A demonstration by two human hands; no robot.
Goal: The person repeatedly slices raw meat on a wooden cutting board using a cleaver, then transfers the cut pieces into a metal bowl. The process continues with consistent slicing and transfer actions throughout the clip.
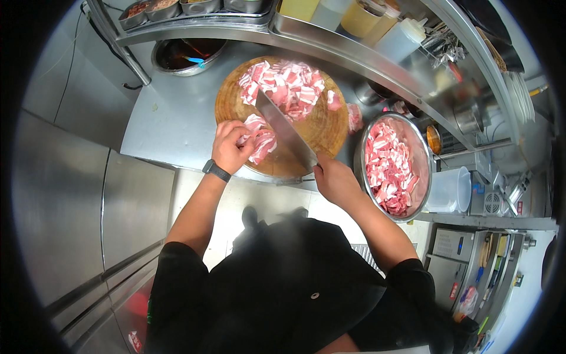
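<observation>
A round wooden chopping block (329, 132) stands on the steel counter. My right hand (338, 179) grips the handle of a cleaver (286, 128), whose broad blade slants up and left over the block. My left hand (232, 146), with a dark watch at the wrist, rests on sliced raw pork (264, 147) at the block's left edge, left of the blade. Beyond the blade lies a pile of cut pork pieces (305, 82). One loose piece (333, 100) is right of the pile, and more meat (354, 117) sits just off the block's right side.
A steel bowl (422, 155) of cut pork stands at the right, near a clear plastic container (449, 190). A bowl of dark liquid (161, 66) is at the back left. The steel shelf (353, 57) above the counter's back holds bottles and metal trays.
</observation>
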